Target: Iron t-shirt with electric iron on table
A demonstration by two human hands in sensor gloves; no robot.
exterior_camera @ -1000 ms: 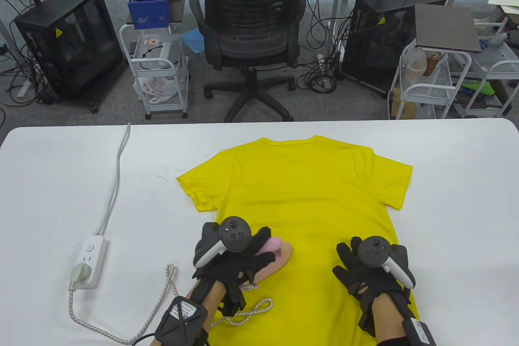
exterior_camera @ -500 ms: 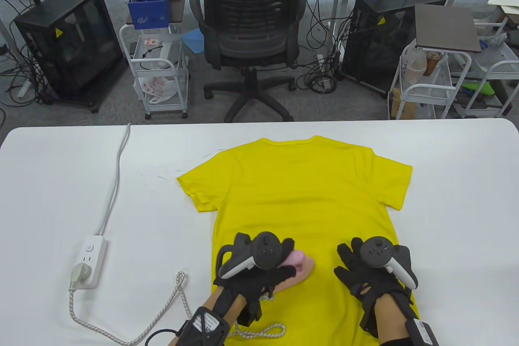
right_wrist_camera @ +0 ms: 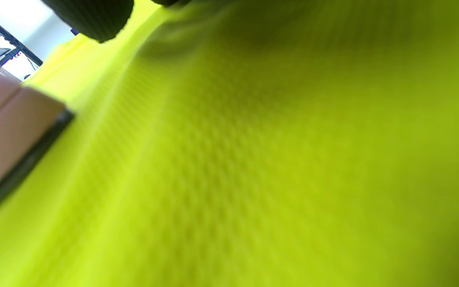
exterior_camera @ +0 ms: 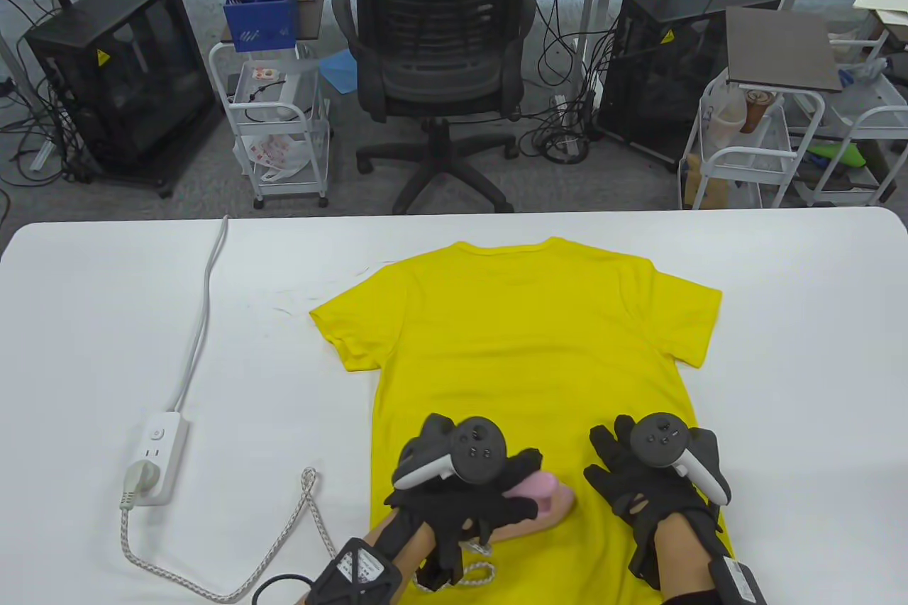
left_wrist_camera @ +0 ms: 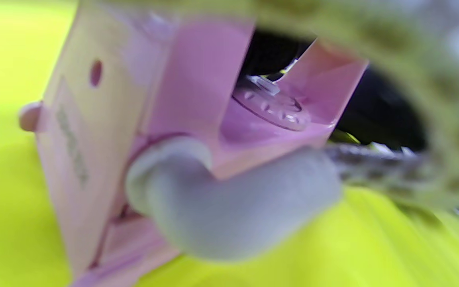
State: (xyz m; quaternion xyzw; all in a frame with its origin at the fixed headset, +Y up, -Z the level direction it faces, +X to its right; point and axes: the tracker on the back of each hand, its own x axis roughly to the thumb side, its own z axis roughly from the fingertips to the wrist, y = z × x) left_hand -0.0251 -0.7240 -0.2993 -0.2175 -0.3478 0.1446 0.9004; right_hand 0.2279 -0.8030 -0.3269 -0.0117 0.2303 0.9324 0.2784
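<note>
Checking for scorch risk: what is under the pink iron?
The yellow t-shirt lies under the iron, near its hem. The left hand covers most of the iron; the soleplate contact is hidden.

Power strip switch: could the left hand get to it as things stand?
Probably not right away: the left hand grips the iron on the t-shirt. Bare table lies between it and the power strip.

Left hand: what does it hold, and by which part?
The left hand grips the iron by its handle on top; the sole rests on the shirt.
</note>
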